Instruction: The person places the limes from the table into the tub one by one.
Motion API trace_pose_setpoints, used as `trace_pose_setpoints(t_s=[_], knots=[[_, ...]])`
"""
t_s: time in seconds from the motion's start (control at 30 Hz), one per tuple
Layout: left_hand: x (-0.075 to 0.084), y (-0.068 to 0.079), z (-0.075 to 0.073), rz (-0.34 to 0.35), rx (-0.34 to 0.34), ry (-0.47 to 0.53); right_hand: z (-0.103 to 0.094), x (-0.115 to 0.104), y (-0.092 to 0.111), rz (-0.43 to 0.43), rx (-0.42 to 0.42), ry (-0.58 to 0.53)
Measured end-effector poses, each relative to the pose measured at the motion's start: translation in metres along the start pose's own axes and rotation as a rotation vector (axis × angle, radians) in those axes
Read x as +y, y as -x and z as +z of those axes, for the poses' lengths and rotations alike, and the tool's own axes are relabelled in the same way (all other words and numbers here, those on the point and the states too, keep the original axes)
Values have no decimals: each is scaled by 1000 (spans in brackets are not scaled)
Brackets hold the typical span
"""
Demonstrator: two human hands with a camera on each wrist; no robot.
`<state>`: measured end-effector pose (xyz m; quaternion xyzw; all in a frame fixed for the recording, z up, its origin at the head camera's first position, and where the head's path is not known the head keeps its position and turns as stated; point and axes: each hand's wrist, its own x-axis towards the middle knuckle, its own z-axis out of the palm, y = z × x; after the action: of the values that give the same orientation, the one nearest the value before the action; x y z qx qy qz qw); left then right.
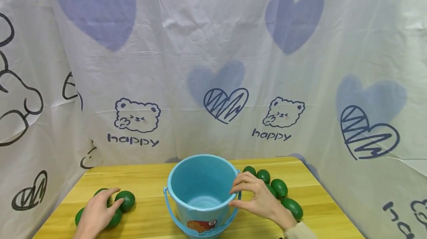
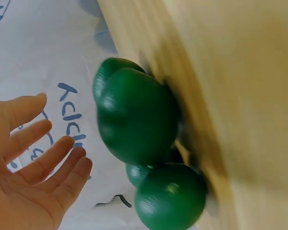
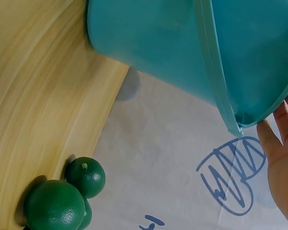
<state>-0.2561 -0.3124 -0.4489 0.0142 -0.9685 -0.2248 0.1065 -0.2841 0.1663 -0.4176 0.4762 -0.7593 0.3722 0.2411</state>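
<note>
A light blue bucket [image 1: 202,215] with a handle stands mid-table, and its visible inside holds nothing. My right hand [image 1: 255,196] is at its right rim, thumb and fingers spread with no fruit between them. In the right wrist view, fingertips [image 3: 265,132] meet or nearly meet the bucket rim [image 3: 273,108]; actual contact is hard to tell. On the left, my left hand [image 1: 96,209] hovers by several green limes [image 1: 125,201]. The left wrist view shows its fingers loosely spread, apart from the nearest lime [image 2: 137,117].
More green limes [image 1: 292,208] lie in a group right of the bucket, partly behind the right hand. The wooden table [image 1: 151,194] is bordered at the back and sides by a white printed cloth [image 1: 186,128].
</note>
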Motion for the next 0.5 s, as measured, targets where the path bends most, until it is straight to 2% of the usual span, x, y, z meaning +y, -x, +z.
trace_pose_setpoints(t_s=[0.2,0.5], knots=[[-15,4,-6,-64,-61,-4,-1,-1,-1,21,-9,19],[-48,7,-19,-135,-27,-24,-3,-2,0,78,-27,21]])
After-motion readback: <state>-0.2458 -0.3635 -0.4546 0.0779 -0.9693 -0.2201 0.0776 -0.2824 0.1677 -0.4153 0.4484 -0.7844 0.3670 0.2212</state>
